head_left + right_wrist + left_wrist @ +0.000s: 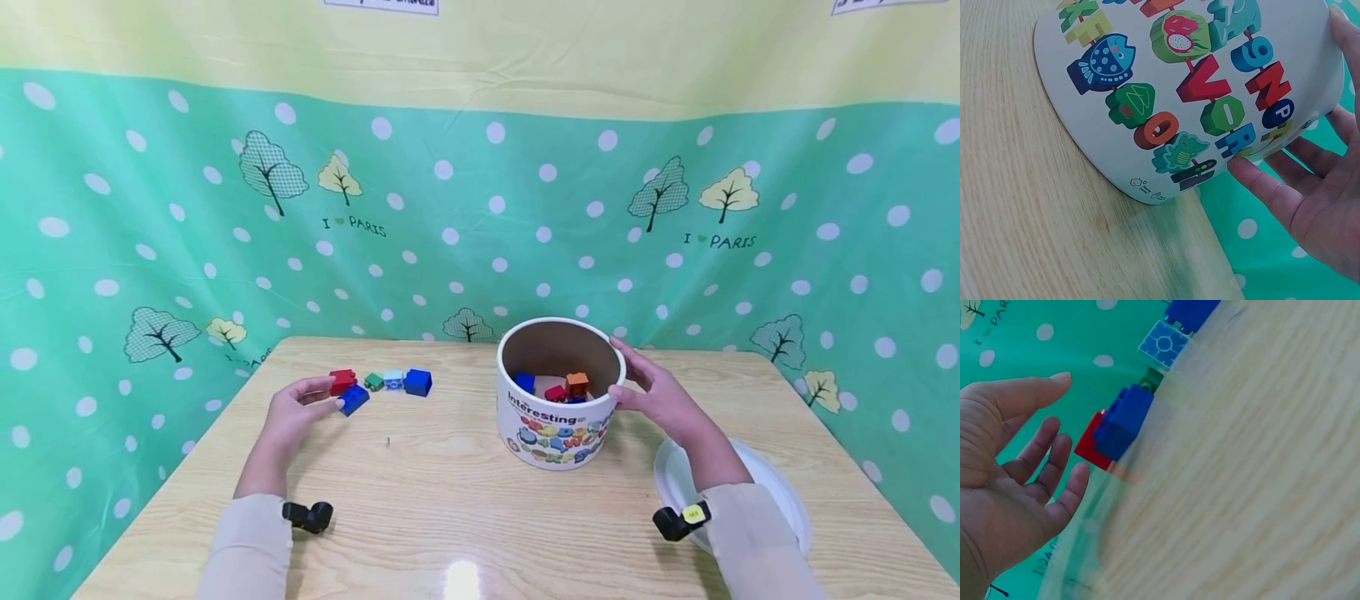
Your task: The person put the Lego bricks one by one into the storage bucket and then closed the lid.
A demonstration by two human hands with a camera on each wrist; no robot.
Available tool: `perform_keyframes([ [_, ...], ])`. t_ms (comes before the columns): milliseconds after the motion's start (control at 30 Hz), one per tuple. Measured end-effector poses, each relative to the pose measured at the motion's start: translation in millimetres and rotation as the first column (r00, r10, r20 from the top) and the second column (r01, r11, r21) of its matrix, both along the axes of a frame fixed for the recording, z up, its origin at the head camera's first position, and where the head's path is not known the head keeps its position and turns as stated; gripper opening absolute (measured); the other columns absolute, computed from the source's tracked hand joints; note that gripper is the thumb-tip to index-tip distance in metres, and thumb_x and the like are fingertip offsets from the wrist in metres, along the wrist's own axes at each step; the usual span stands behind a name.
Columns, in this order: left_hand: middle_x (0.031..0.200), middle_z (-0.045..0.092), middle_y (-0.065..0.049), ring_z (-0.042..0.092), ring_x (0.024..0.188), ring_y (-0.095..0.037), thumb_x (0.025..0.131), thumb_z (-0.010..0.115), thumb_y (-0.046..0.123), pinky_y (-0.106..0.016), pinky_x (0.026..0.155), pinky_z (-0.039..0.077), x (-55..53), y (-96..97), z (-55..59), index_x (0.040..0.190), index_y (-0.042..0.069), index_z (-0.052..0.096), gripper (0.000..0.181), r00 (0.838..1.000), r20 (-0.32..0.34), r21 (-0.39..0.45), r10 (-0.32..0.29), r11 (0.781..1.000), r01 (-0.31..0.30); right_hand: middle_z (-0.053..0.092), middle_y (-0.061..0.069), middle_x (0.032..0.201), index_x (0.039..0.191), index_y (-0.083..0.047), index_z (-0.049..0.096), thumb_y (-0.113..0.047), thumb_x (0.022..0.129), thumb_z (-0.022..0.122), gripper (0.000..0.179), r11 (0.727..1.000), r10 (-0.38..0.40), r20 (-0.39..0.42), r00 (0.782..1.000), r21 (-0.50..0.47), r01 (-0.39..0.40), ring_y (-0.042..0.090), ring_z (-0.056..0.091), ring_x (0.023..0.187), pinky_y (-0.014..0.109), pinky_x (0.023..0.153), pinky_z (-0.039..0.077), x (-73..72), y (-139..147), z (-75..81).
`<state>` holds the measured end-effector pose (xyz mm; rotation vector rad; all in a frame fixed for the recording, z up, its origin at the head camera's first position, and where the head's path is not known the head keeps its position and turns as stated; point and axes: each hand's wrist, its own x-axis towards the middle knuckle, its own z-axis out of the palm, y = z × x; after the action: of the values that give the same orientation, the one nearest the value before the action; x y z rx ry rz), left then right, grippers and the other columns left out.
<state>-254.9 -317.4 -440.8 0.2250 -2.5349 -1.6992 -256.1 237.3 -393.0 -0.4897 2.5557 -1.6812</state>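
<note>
My left hand [298, 410] is spread beside a blue toy brick [354, 400] and a red brick [342, 381]. In the left wrist view a gap shows between the thumb and fingers, and nothing is held there. With my right hand [660, 397] I hold the side of a white round box [558, 446] by its rim, thumb in front and fingers farther round. Printed letters and animals cover the box's wall. Inside it lie an orange brick [577, 383], a red brick [555, 393] and blue bricks [524, 382], partly hidden by the rim.
Right of the red brick, a green brick [374, 382], a light blue brick [393, 380] and a dark blue brick [418, 382] form a row. A white round lid [780, 492] lies under the right forearm. Behind the wooden table [420, 517] hangs a green dotted curtain [465, 217].
</note>
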Motion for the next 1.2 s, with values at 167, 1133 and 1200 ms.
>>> perform_keyframes([
  [167, 0.141, 0.048, -0.017, 0.045, 0.128, -0.031, 0.087, 0.076, 0.025, -0.036, 0.102, 0.043, -2.6, -1.6, -9.8, 0.139, 0.006, 0.052, 0.060, 0.999, 0.025, 0.026, 0.020, 0.999, -0.020, 0.029, 0.013, 0.157, 0.156, -0.032, 0.024, -0.030, 0.092, 0.068, 0.078, 1.000, -0.004, 0.005, 1.000, -0.006, 0.004, 0.042, 0.026, 0.140, 0.054, 0.093, 0.049, 0.3, 0, 0.2],
  [1133, 0.134, 0.054, -0.023, 0.052, 0.119, -0.034, 0.084, 0.079, 0.028, -0.041, 0.098, 0.044, 0.7, 4.5, -19.2, 0.131, 0.004, 0.061, 0.056, 0.998, 0.046, -0.130, -0.039, 0.990, 0.045, 0.029, 0.013, 0.156, 0.155, -0.031, 0.025, -0.030, 0.093, 0.068, 0.076, 1.000, -0.006, -0.010, 1.000, 0.000, 0.006, 0.042, 0.025, 0.141, 0.058, 0.096, 0.045, -0.8, 1, -0.7],
  [1200, 0.137, 0.052, -0.023, 0.050, 0.123, -0.035, 0.085, 0.078, 0.028, -0.044, 0.101, 0.042, 2.3, 4.8, -18.5, 0.132, 0.005, 0.061, 0.055, 0.997, 0.047, -0.108, -0.056, 0.992, 0.061, 0.030, 0.013, 0.156, 0.155, -0.031, 0.025, -0.030, 0.093, 0.068, 0.076, 1.000, -0.004, -0.011, 1.000, 0.001, 0.004, 0.042, 0.026, 0.141, 0.057, 0.096, 0.045, -0.6, 1, -0.5],
])
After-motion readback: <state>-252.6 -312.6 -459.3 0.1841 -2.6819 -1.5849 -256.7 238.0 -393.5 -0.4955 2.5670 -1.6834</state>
